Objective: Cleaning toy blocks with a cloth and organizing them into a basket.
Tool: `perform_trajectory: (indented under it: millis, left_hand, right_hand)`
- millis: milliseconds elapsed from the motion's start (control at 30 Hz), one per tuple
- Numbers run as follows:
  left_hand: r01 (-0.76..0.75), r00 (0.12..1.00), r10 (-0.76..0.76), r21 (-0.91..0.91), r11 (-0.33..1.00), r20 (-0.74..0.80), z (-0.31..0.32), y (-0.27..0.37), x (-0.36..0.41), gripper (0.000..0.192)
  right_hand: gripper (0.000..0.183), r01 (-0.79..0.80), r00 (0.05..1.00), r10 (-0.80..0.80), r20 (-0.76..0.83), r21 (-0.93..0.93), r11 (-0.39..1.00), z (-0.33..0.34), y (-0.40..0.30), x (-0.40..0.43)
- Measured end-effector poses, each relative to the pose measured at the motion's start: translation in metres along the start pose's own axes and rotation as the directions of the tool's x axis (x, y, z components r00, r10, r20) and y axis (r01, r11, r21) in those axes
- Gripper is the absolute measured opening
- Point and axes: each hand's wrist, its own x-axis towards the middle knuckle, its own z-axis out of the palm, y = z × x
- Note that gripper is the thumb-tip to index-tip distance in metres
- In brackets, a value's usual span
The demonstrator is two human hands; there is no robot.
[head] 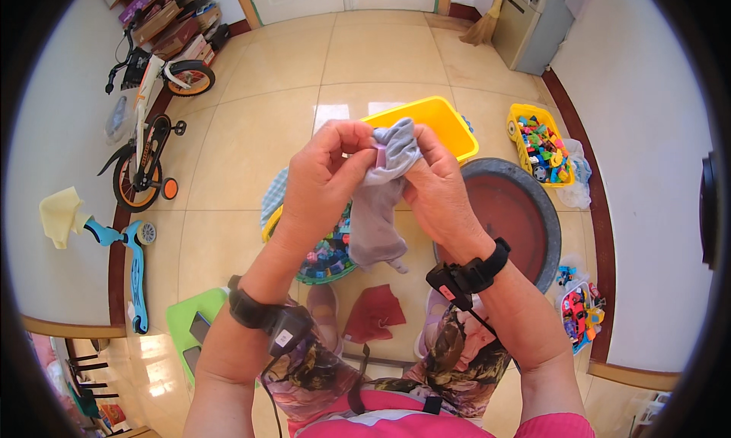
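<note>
My right hand (437, 187) grips a bunched grey cloth (377, 227), which hangs down below my fingers. My left hand (334, 178) pinches a small lilac piece (381, 156), probably a toy block, pressed against the cloth's upper folds. Part of this piece is hidden by the cloth and my thumb. Beneath my left wrist is a green basket (325, 279) of colourful toy blocks, partly covered by my arm and the cloth. A yellow plastic bin (437, 121) stands beyond my hands. A wide dark-rimmed basin (514, 209) with a reddish inside lies by my right wrist.
A red cloth (375, 315) lies between my feet. At right stand a yellow container (542, 147) of blocks and a small tub (579, 315) of toys. On the left are a green stool (194, 306) bearing phones, a blue scooter (136, 267) and a child's bicycle (145, 135).
</note>
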Motion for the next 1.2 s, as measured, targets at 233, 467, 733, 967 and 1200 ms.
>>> perform_trajectory:
  millis: [233, 467, 733, 967, 1200]
  left_hand:
    - [-0.096, 0.991, 0.097, -0.022, 0.995, 0.089, -0.003, -0.006, -0.002, 0.026]
    - [-0.343, 0.936, 0.301, 0.275, 0.898, 0.185, -0.001, -0.002, -0.003, 0.028]
    - [0.043, 0.982, -0.002, -0.209, 0.977, 0.19, 0.002, -0.002, -0.004, 0.026]
    - [0.048, 0.992, 0.006, -0.432, 0.901, 0.123, -0.004, -0.007, 0.0, 0.032]
    - [0.056, 0.981, 0.025, -0.402, 0.914, 0.194, -0.003, -0.01, -0.001, 0.034]
  right_hand:
    - [0.023, 0.18, 0.984, -0.177, 0.036, -0.278, 0.944, 0.003, -0.012, -0.005]
    - [0.019, 0.133, 0.99, -0.136, -0.042, -0.066, 0.989, -0.002, 0.0, -0.001]
    - [0.019, 0.104, 0.987, -0.083, -0.136, 0.155, 0.982, -0.002, 0.001, 0.002]
    - [0.024, 0.048, 0.996, -0.02, -0.089, 0.321, 0.946, -0.002, -0.01, -0.003]
    - [0.023, 0.191, 0.98, -0.2, -0.017, -0.234, 0.953, 0.009, -0.014, -0.012]
